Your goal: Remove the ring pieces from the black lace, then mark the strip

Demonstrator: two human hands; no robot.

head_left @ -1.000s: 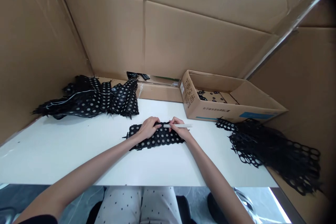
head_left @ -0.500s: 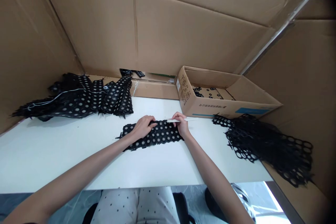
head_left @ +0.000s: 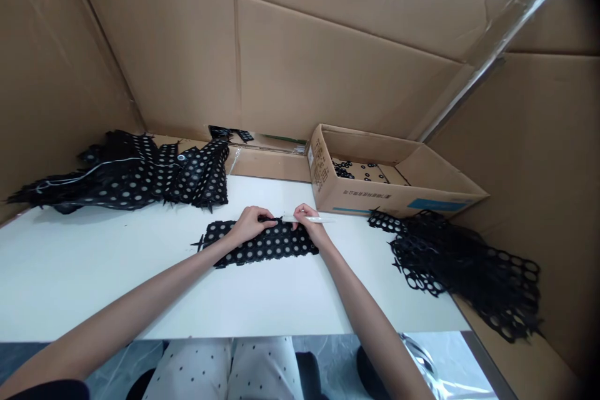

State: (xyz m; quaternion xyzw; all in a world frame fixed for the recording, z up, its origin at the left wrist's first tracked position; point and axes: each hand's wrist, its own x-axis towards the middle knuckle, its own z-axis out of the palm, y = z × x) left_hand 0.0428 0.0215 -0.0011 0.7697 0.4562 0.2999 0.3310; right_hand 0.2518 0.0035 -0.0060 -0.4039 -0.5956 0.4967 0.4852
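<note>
A black strip [head_left: 262,245] with rows of light round dots lies flat on the white table in front of me. My left hand [head_left: 252,225] rests on its upper edge, thumb and fingers closed on the material there. In my right hand [head_left: 307,223] is a thin white pen-like tool [head_left: 319,220], held nearly level. The tool's tip points left, at the strip's upper edge close to my left fingertips. Whether the tip touches the strip is too small to tell.
At the left lies a heap of dotted black strips [head_left: 140,175] tied with white string. An open cardboard box [head_left: 375,200] at the back right holds small black rings [head_left: 344,169]. Black sheets full of round holes [head_left: 459,262] hang over the table's right edge. Cardboard walls [head_left: 328,62] surround the table.
The view has swung slightly to the right. My left hand has slid right along the strip's upper edge, and the gap between its fingertips and the white tool's tip has narrowed.
</note>
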